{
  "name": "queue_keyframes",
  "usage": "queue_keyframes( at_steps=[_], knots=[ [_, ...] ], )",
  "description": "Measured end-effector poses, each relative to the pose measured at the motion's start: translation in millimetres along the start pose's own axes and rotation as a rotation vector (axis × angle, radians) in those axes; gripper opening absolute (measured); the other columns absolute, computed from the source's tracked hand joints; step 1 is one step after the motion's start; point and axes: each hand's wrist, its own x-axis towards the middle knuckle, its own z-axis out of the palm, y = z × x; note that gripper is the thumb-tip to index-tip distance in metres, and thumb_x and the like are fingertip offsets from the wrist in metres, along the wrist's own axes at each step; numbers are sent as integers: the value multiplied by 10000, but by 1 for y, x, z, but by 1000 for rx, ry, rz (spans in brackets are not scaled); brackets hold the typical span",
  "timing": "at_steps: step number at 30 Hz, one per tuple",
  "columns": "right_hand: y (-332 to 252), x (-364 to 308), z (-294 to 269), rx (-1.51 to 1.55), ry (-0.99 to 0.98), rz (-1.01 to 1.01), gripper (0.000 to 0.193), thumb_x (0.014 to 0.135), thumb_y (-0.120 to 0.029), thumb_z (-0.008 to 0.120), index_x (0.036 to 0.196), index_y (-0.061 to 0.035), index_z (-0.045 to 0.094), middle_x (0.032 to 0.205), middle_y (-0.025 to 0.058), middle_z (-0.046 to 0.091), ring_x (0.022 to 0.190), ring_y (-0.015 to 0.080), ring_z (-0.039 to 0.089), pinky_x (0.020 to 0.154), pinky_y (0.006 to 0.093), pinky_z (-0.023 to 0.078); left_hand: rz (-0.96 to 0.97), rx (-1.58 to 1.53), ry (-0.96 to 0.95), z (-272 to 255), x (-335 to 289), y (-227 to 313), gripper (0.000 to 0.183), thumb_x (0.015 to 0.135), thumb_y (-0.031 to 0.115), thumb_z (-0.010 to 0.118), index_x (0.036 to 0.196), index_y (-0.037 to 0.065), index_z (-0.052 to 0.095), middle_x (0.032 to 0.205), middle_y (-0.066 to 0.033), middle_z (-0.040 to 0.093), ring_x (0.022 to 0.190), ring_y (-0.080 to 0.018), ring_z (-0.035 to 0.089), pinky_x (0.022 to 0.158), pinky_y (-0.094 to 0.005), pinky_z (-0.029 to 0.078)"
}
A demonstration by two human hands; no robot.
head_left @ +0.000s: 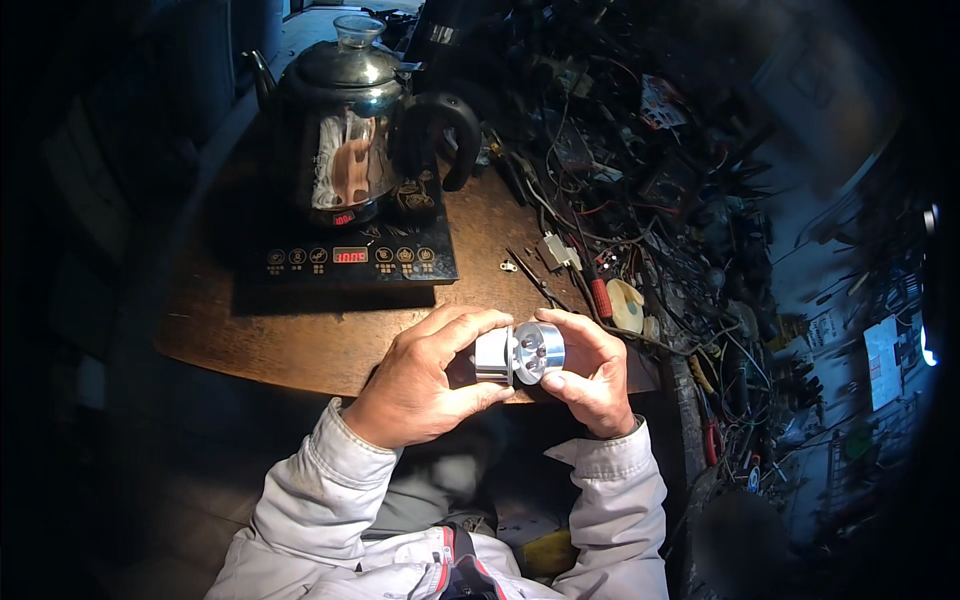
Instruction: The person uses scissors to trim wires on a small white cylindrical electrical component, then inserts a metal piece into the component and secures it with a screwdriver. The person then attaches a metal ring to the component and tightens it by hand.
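Note:
Just above the front edge of the wooden table, both hands meet around shiny silver metal parts. My left hand (415, 380) is closed on a short silver metal cylinder (492, 356), thumb below and fingers above. Close against its right side is a round silver metal piece (550, 345), tilted so that its face with dark holes or screws shows. My right hand (600, 375) pinches that piece between thumb and fingers. Whether the two parts are joined, I cannot tell. The fingers hide some of their outer surfaces.
A metal kettle (345, 150) with a glass knob stands on a black electric hotplate (300, 262) with a lit red display. On the wooden table (270, 335), to the right, lie a red-handled tool (600, 298), a pale rounded piece (625, 306) and many tangled cables.

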Motion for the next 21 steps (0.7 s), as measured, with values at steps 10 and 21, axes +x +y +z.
queue_keyframes(
  at_steps=[10,21],
  knots=[
    [-2,2,7,-27,-21,-10,689,889,-22,861,1498,83,558,1289,151,697,1193,228,688,1063,398,552,24,23,9,1,-1,-3,710,740,46,955,1397,40,684,1203,-112,723,1050,-218,725,867,-328,586],
    [-4,1,10,-89,-13,-22,700,859,-11,894,1483,61,585,1265,122,705,1121,180,682,991,357,563,-17,14,-17,2,-2,-4,759,748,48,953,1450,39,663,1189,-110,711,1028,-198,718,844,-310,583]
  ],
)
